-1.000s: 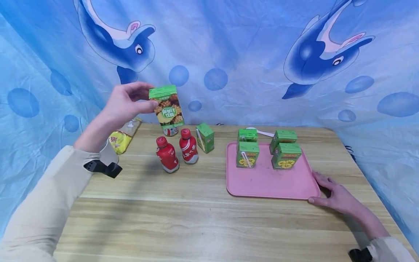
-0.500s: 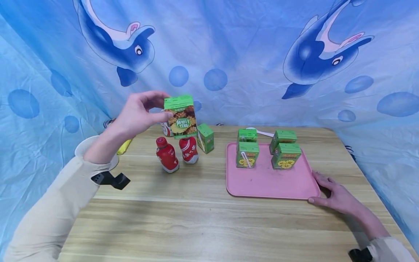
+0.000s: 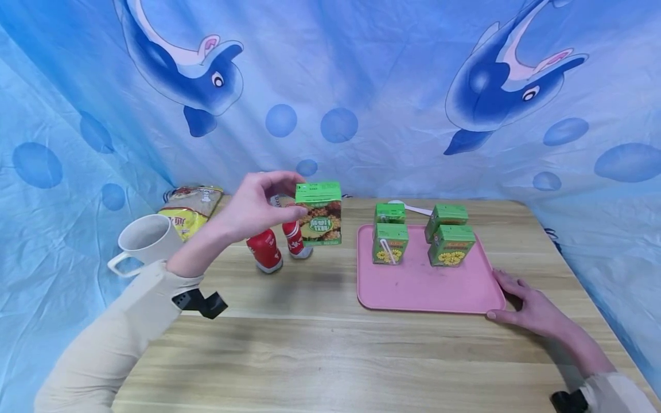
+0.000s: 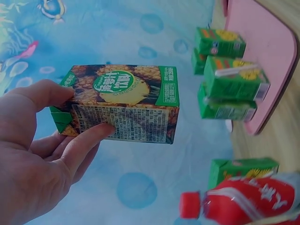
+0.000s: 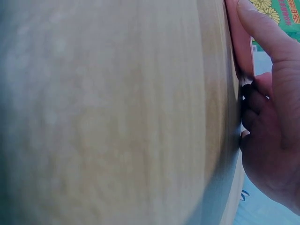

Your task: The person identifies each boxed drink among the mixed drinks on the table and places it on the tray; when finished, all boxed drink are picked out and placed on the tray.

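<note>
My left hand (image 3: 265, 203) grips a green juice box (image 3: 320, 215) by its side, with the thumb on the near face and fingers around the back. In the left wrist view the juice box (image 4: 124, 101) shows a pineapple picture and a printed side panel. It hangs above the table, just right of two red bottles (image 3: 265, 250), partly covering one of them. At the front right corner of a pink tray (image 3: 423, 292), my right hand (image 3: 534, 310) holds the rim between thumb and fingers. Several green drink cartons (image 3: 451, 246) stand upright in two columns at the tray's back half.
A white mug (image 3: 150, 238) and a yellow-and-clear food bag (image 3: 193, 209) are at the left. Behind the tray lies a white spoon (image 3: 417, 210). Another green carton (image 4: 243, 168) stands by the red bottle in the left wrist view. A blue dolphin curtain (image 3: 387, 86) hangs behind the table.
My left hand has carried the juice box right and lower, from over the back left to beside the red bottles. The mug and food bag are uncovered. My right hand stays at the tray.
</note>
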`<action>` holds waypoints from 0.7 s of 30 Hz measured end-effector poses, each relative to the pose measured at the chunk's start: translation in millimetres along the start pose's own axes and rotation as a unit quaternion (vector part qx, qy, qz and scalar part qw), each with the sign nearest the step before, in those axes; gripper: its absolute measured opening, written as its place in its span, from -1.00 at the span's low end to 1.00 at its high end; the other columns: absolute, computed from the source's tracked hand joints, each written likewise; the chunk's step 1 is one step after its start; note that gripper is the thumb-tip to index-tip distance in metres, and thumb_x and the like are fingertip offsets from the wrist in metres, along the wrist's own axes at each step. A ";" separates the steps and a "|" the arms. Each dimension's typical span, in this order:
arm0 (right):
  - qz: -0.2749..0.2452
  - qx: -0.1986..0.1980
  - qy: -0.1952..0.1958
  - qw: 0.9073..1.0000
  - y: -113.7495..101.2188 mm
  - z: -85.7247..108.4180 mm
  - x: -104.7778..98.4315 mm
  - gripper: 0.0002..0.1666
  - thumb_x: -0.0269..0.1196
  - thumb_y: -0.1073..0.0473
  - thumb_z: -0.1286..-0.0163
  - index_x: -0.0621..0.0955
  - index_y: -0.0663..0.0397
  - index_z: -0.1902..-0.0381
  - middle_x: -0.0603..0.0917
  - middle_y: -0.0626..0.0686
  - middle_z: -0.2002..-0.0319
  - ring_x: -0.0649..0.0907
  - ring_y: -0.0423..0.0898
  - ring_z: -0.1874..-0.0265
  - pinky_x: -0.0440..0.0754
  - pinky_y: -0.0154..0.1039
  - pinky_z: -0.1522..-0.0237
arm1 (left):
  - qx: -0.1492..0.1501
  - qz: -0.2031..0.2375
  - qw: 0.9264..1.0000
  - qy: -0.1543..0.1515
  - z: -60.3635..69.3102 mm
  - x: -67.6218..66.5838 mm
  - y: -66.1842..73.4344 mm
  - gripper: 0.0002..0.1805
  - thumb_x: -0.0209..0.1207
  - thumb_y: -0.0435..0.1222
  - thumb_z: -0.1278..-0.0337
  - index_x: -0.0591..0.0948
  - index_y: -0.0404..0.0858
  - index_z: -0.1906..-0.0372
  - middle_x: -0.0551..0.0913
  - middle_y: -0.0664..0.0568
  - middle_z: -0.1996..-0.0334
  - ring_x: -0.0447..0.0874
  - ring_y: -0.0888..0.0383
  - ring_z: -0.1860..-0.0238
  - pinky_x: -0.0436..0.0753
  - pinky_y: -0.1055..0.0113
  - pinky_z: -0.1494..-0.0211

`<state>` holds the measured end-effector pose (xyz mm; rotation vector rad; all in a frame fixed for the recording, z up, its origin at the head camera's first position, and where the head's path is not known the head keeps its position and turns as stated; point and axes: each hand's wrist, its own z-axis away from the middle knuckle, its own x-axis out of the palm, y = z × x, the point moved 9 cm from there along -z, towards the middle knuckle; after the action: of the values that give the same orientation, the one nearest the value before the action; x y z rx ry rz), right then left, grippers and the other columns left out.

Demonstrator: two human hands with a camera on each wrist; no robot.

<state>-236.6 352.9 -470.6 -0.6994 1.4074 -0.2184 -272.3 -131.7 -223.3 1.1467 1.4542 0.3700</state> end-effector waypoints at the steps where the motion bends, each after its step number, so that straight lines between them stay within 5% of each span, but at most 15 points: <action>1: -0.001 0.000 -0.001 1.000 0.2 0.3 0.4 0.20 0.50 -0.09 -0.17 0.13 0.30 -0.54 0.19 0.48 -0.43 0.10 0.67 -0.29 0.16 0.53 -0.18 | 0.000 0.005 1.000 -0.002 0.3 3.5 -1.2 -0.52 0.41 -0.42 -0.06 0.61 -0.33 -0.14 0.69 -0.07 0.12 0.63 0.07 0.08 0.61 0.27 0.11; 10: -0.004 0.003 -0.005 1.000 1.4 2.1 3.6 0.20 0.50 -0.09 -0.16 0.14 0.32 -0.53 0.18 0.48 -0.43 0.10 0.63 -0.32 0.14 0.53 -0.21 | -0.004 0.049 0.999 -0.003 7.4 32.4 -10.8 -0.52 0.43 -0.49 0.02 0.61 -0.38 -0.09 0.69 -0.12 0.17 0.67 -0.01 0.16 0.70 0.28 0.13; 21: -0.008 0.003 -0.004 1.000 3.0 -0.4 2.2 0.21 0.50 -0.08 -0.17 0.12 0.28 -0.54 0.15 0.46 -0.45 0.08 0.65 -0.32 0.13 0.55 -0.20 | 0.018 0.036 0.999 0.016 8.1 59.9 -17.7 -0.53 0.46 -0.43 0.06 0.65 -0.34 -0.05 0.73 -0.05 0.20 0.66 0.08 0.23 0.55 0.33 0.38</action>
<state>-237.4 354.0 -474.1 -0.7071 1.3935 -0.2327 -262.4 -95.1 -273.6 1.2308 1.4558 0.4157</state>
